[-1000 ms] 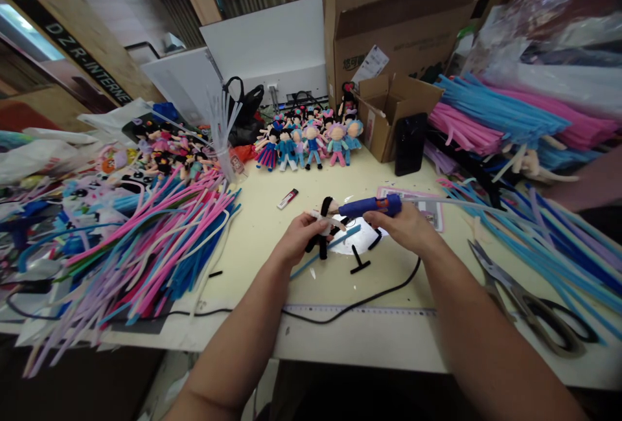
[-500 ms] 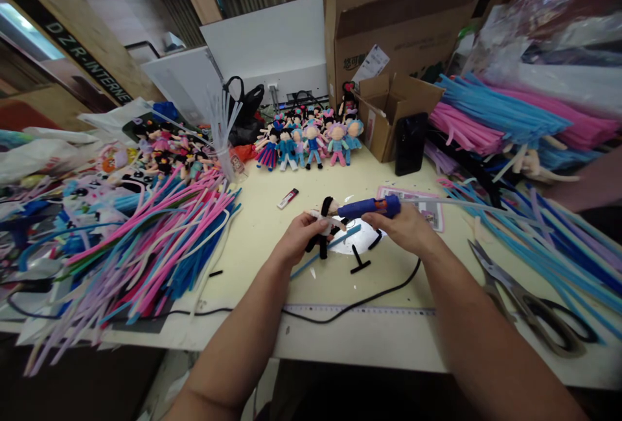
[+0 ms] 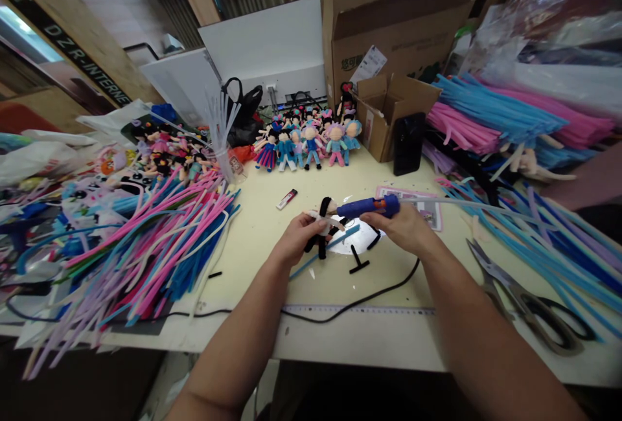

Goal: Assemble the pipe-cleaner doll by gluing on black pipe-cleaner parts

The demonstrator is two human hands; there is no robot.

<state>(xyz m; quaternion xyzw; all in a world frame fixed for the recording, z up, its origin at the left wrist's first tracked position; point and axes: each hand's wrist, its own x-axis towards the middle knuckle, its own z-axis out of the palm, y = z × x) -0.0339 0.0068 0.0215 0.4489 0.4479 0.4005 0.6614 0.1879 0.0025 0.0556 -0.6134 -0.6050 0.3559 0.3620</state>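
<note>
In my left hand (image 3: pixel 295 238) is a small black-and-white pipe-cleaner doll (image 3: pixel 322 246), pinched at its white part by thumb and fingers. My right hand (image 3: pixel 405 227) is wrapped around a blue hot glue gun (image 3: pixel 365 206), whose nozzle points left and meets the doll near its head. A long clear glue stick (image 3: pixel 449 202) sticks out of the gun's back. Beneath the doll a light-blue pipe cleaner (image 3: pixel 344 238) lies slanted on the table. Short black pipe-cleaner pieces (image 3: pixel 359 264) lie below the gun.
Finished dolls (image 3: pixel 311 144) stand in rows at the back. Colourful pipe cleaners (image 3: pixel 146 239) cover the left, with more bundles (image 3: pixel 500 110) at right. Scissors (image 3: pixel 527 301) lie near my right forearm. A black cord (image 3: pixel 340 314) crosses the front. Cardboard boxes (image 3: pixel 389 110) and a black phone (image 3: pixel 407 144) stand behind.
Both hands hold nearly the same place, with the glue gun still against the doll. The whole view has shifted very slightly; nothing was picked up or let go.
</note>
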